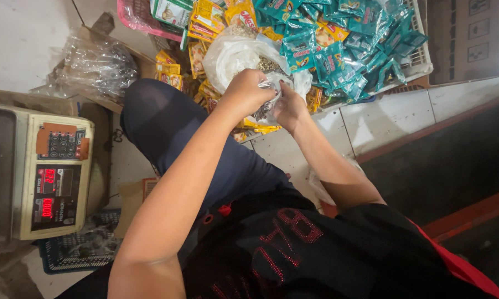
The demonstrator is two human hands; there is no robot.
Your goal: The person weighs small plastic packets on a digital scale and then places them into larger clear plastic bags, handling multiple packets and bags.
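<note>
Two hands, one small bag, one big sack, one scale, sachets past counting
Two bare hands are in view, the left hand (248, 91) and the right hand (289, 108), with one small clear plastic bag (269, 102) between them; one large white sack (233, 55) of grain lies open just behind; one weighing scale (39, 174) stands at the left, showing two lit red displays and one keypad; one crumpled heap of clear plastic bags (97, 63); one blue mesh basket (78, 252); one white crate (421, 61); one pink tray (141, 19); teal sachets (343, 47) and yellow sachets (202, 55) overlap in piles of dozens, too many to count exactly
</note>
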